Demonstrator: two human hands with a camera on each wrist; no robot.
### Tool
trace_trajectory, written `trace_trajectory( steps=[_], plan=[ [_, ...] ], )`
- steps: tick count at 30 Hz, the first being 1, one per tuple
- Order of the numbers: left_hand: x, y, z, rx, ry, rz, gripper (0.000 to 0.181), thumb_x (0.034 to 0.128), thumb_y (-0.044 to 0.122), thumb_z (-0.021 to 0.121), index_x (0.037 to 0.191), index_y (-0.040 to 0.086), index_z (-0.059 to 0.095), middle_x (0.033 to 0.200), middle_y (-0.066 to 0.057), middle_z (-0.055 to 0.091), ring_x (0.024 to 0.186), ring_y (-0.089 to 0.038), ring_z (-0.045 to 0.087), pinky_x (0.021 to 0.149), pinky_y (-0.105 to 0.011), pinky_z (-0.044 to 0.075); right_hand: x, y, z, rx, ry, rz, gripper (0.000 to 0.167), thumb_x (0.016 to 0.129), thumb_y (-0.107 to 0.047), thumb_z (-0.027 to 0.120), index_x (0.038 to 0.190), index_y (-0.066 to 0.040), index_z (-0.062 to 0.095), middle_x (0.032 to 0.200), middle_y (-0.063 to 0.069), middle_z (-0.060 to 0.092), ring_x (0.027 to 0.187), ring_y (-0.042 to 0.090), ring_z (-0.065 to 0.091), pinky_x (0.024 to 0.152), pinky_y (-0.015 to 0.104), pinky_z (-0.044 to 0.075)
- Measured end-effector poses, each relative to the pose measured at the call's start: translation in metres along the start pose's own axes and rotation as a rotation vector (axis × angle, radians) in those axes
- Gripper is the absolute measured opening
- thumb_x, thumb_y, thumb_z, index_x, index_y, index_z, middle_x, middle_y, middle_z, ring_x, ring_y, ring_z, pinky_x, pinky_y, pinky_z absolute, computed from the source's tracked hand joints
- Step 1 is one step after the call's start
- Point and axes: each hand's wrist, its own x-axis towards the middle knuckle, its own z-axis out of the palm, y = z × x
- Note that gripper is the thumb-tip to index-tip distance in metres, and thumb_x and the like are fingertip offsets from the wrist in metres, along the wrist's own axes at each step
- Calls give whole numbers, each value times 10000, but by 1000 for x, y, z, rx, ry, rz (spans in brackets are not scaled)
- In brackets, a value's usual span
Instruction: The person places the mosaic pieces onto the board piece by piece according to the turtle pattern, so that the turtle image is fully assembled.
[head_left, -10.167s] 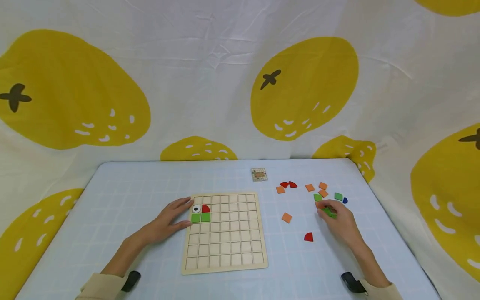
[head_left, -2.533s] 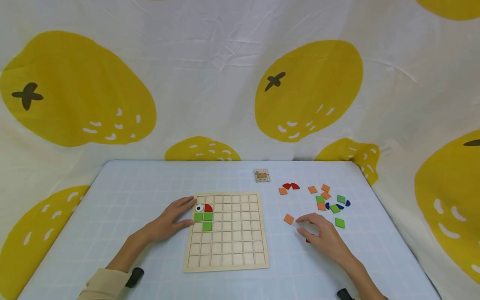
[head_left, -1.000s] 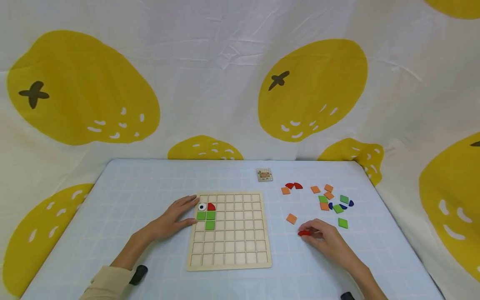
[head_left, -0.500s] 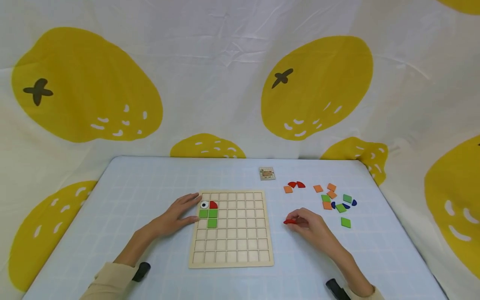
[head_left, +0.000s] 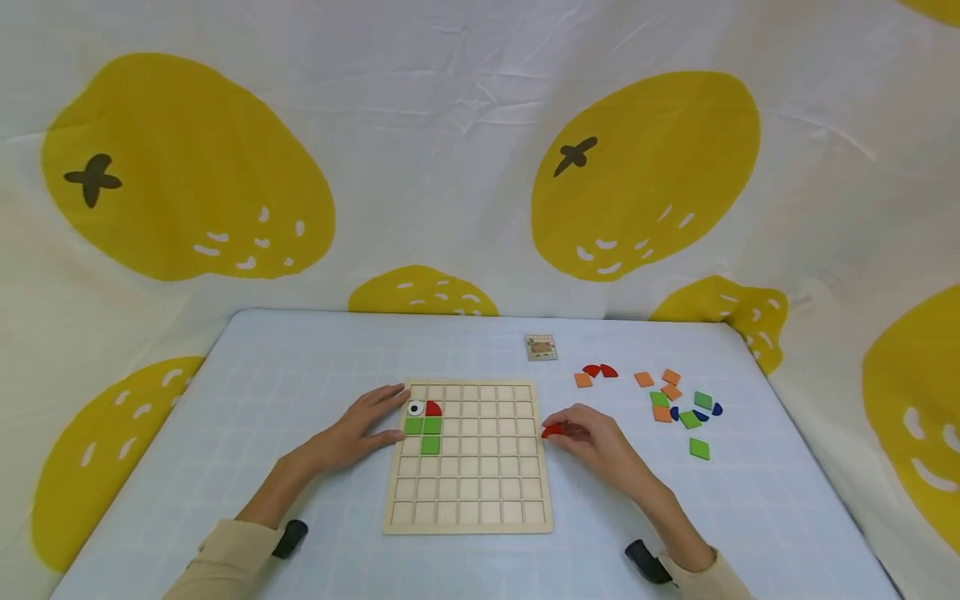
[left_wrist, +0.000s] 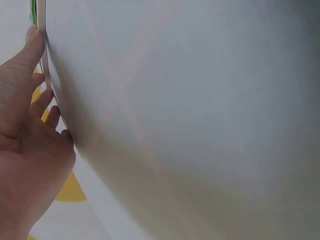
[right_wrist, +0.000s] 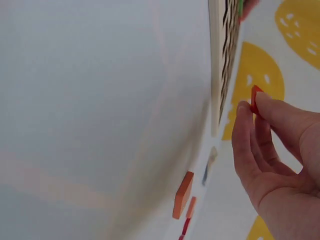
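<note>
A wooden grid board (head_left: 495,492) lies flat on the table. In its upper left cells sit an eye tile (head_left: 416,408), a red quarter-circle tile (head_left: 432,408) and several green square tiles (head_left: 431,445). My left hand (head_left: 348,435) rests at the board's left edge, fingers extended, thumb and fingertips touching the rim. Beside the right edge, my right hand (head_left: 600,446) pinches another red quarter-circle tile (head_left: 552,430) between thumb and fingers. That tile (right_wrist: 255,97) shows edge-on in the right wrist view, held above the table.
Loose orange tiles (head_left: 643,379), green tiles (head_left: 699,449), dark blue pieces (head_left: 717,409) and red quarter-circles (head_left: 609,372) lie to the right. A small picture card (head_left: 541,347) lies behind the board. An orange tile (right_wrist: 183,195) near my right hand is hidden in the head view.
A third green tile has joined the board since the oldest frame. My right hand has picked up the red quarter-circle tile and carried it left to the board's edge. The left hand stays put.
</note>
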Motion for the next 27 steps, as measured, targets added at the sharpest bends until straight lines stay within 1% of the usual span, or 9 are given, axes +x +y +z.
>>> trace_trajectory(
  steps=[3, 7, 16, 18, 27],
  plan=[
    [1, -1, 0, 1, 2, 7, 690, 999, 280, 694, 1568, 22, 400, 1637, -208, 319, 1500, -461, 248, 1173, -675, 237, 5, -3, 4, 18, -15, -13, 259, 910, -26, 769, 1165, -57, 735, 1071, -16, 705, 958, 128, 659, 851, 249, 587],
    [1, -2, 1, 1, 0, 3, 694, 1000, 287, 692, 1572, 30, 396, 1639, -198, 321, 1502, -454, 246, 1177, -672, 234, 12, -7, 11, 37, -30, -42, 279, 915, -30, 764, 1191, -30, 720, 1077, 22, 710, 937, 147, 674, 837, 265, 594],
    [2, -1, 1, -13, -15, -13, 702, 1002, 316, 686, 1580, 50, 391, 1645, -180, 318, 1511, -446, 232, 1182, -670, 225, 26, -20, 26, 79, -60, -62, 309, 913, -21, 765, 1213, -15, 694, 1075, 65, 719, 914, 186, 690, 829, 292, 595],
    [2, -1, 1, -13, -15, -10, 701, 1001, 312, 687, 1579, 47, 392, 1644, -181, 320, 1510, -448, 234, 1182, -669, 226, 30, -23, 31, 85, -73, -71, 298, 918, -31, 763, 1207, -9, 693, 1071, 63, 721, 912, 185, 688, 827, 292, 594],
    [1, -1, 1, -19, -14, -14, 700, 1001, 292, 688, 1580, 41, 386, 1650, -182, 306, 1514, -442, 225, 1187, -663, 222, 46, -40, 51, 129, -145, -62, 232, 937, -53, 749, 1159, -7, 702, 993, 22, 716, 891, 156, 666, 816, 277, 583]
  ],
)
